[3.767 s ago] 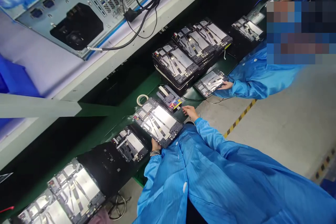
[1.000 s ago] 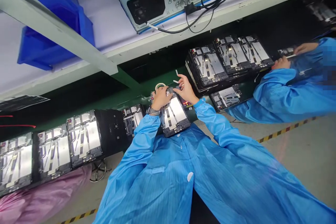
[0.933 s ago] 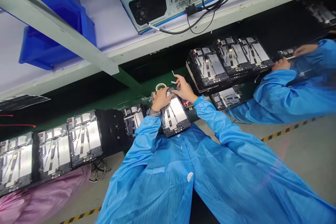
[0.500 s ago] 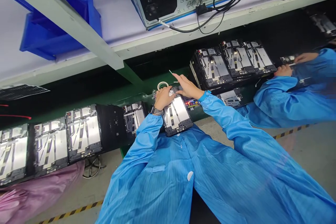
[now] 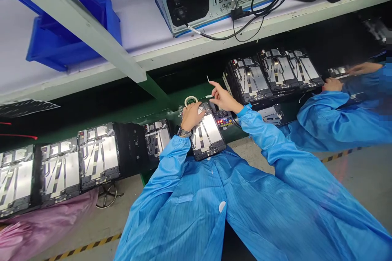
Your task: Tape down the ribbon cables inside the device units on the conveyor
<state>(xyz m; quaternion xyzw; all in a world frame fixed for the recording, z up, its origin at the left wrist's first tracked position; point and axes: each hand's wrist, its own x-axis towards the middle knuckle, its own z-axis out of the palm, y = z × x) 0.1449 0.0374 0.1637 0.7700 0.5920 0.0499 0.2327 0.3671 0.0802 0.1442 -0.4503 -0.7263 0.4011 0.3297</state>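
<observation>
Sitting at a long green work bench [image 5: 159, 111], I have flat dark tablet frames with shiny silver backs [image 5: 98, 157] in a row on my left, and a black stack of more frames [image 5: 249, 79] on my right. One silver-backed frame [image 5: 208, 136] lies flat on the bench right in front of me. Just past it sit a round roll of white tape [image 5: 191, 100] and a small box with colored lights [image 5: 224, 121]. My left hand [image 5: 191, 116] lies curved on the top end of that frame, pressing down, not gripping. My right hand [image 5: 223, 101] is half open with one finger out, close to a tiny white strip [image 5: 209, 96]. I cannot tell if I am pinching it. I think the strip could stick to my finger or drop if I rush. The frame could slide and bump the box if my left hand slips.
</observation>
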